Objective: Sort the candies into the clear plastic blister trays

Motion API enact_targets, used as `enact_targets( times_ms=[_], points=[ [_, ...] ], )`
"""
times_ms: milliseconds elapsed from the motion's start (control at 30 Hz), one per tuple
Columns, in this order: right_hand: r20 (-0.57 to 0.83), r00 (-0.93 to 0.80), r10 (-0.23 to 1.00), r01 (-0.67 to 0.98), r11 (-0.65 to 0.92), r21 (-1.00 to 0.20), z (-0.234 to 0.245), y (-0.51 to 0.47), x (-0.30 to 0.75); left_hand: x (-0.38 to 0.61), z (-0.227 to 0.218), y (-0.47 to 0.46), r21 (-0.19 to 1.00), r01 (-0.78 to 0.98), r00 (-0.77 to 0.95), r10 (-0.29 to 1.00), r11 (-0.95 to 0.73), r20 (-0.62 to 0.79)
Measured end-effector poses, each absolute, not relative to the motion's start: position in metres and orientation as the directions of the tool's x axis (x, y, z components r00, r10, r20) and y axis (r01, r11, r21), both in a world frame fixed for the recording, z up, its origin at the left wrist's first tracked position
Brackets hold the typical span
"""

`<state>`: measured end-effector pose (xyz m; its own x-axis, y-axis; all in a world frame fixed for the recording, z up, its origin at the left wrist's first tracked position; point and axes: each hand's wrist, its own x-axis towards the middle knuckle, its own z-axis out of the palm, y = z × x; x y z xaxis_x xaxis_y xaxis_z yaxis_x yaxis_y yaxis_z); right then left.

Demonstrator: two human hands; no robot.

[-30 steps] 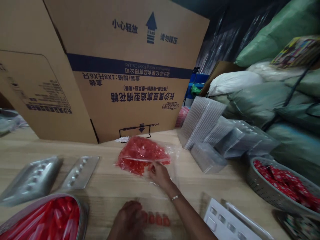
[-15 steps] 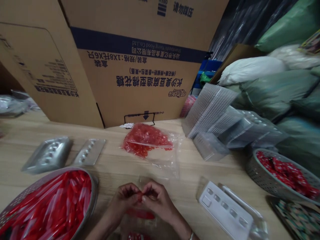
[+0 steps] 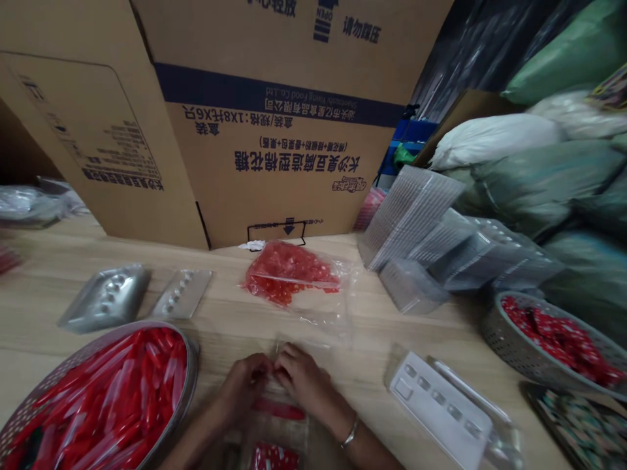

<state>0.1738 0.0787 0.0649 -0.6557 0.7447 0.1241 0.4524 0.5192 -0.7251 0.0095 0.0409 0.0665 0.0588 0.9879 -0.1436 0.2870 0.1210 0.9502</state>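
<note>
My left hand and my right hand meet low in the middle over the wooden table, fingers curled together in a pinch on a small thing I cannot make out. Under them lies a clear blister tray with red pieces. Just beyond the hands sits a clear plastic bag of small red pieces, apart from both hands. My right wrist wears a thin bracelet.
A round metal basket of red tubes stands at lower left, with two silvery trays behind it. A white blister tray lies at the right, near stacked clear trays and a basket of red packets. A big cardboard box blocks the back.
A second ago my right hand was reaching to the bag of red pieces; it came back and joined my left hand. The view has tilted down and shifted slightly.
</note>
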Motion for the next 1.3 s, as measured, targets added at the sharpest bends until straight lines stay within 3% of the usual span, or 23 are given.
enact_targets(
  times_ms=[167, 300, 433, 767, 1133, 1300],
  points=[
    [0.137, -0.64, 0.756, 0.418, 0.492, -0.764, 0.073, 0.083, 0.188, 0.0, 0.073, 0.039, 0.938, 0.327, 0.108, 0.981, 0.117, -0.161],
    [0.183, -0.5, 0.846, 0.427, 0.425, -0.799, 0.076, 0.081, 0.231, -0.004, 0.07, 0.034, 0.918, 0.38, -0.02, 0.993, 0.113, -0.114],
    [0.178, -0.456, 0.872, 0.549, 0.434, -0.714, 0.067, 0.067, 0.261, 0.001, 0.057, 0.05, 0.899, 0.421, -0.099, 0.991, 0.122, -0.088],
    [0.274, -0.501, 0.821, 0.476, 0.526, -0.705, 0.048, 0.062, 0.262, 0.011, 0.056, 0.049, 0.807, 0.587, 0.023, 0.995, 0.069, -0.102],
    [0.277, -0.498, 0.822, 0.464, 0.522, -0.716, 0.05, 0.059, 0.261, 0.018, 0.067, 0.052, 0.676, 0.734, 0.059, 0.987, 0.059, -0.151],
    [0.199, -0.354, 0.914, 0.529, 0.371, -0.763, 0.054, 0.06, 0.268, 0.005, 0.072, 0.059, 0.648, 0.753, 0.05, 0.971, 0.116, -0.232]
  ],
)
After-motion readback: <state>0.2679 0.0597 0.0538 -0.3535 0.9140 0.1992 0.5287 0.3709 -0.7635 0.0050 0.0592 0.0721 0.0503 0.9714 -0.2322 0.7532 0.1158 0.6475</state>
